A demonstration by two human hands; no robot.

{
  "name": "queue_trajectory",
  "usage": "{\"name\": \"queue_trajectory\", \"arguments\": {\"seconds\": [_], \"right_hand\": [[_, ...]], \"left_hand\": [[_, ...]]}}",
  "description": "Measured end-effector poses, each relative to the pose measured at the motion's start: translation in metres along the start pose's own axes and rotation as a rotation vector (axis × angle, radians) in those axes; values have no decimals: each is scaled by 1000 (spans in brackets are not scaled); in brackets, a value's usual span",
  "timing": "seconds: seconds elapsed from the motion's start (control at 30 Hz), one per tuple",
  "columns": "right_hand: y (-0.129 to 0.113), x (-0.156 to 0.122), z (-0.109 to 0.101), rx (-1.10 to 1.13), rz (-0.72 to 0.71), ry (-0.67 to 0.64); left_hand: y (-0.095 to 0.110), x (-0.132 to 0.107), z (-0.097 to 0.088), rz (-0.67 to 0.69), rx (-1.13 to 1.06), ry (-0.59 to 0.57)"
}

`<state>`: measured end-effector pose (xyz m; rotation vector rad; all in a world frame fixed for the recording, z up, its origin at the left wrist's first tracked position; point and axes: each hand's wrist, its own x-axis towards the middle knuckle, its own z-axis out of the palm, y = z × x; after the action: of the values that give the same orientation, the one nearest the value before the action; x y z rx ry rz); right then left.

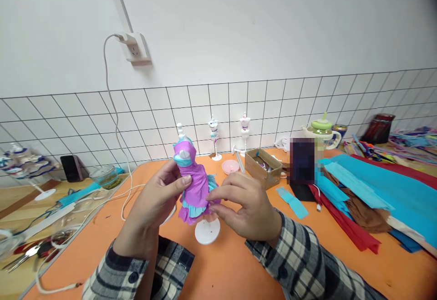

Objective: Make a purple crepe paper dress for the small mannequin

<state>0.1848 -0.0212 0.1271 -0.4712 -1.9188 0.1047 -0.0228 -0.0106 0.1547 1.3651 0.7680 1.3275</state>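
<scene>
A small white mannequin (pixel 186 156) on a round white base (pixel 207 231) wears a purple and turquoise dress (pixel 195 190) and stands on the orange table (pixel 235 263). My left hand (pixel 155 200) is wrapped round the mannequin's waist from the left, thumb pressed on the purple cloth. From the right, my right hand (pixel 247 204) pinches the lower hem of the dress with its fingertips. Both sleeves are plaid.
Two more small mannequins (pixel 214 137) (pixel 245 131) stand by the tiled wall, with a pink bowl (pixel 230 166) and an open cardboard box (pixel 264 167). Blue and red cloth sheets (pixel 368 200) lie at the right. A white cable (pixel 112 122) hangs from a wall socket at the left.
</scene>
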Motion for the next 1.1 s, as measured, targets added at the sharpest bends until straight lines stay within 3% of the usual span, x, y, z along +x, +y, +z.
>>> {"name": "queue_trajectory", "arguments": {"seconds": [0.43, 0.6, 0.67, 0.8, 1.1], "right_hand": [[3, 0, -4, -186, -138, -2], [4, -6, -11, -425, -424, 38], [7, -9, -11, -438, -469, 58], [13, -10, -7, -423, -418, 129], [10, -9, -7, -371, -356, 100]], "left_hand": [[-3, 0, 4, -42, 143, -46], [-2, 0, 6, -97, 144, -75], [-1, -1, 8, -112, 101, -73], [1, -1, 9, -116, 62, -38], [1, -3, 11, -121, 137, -92]]}}
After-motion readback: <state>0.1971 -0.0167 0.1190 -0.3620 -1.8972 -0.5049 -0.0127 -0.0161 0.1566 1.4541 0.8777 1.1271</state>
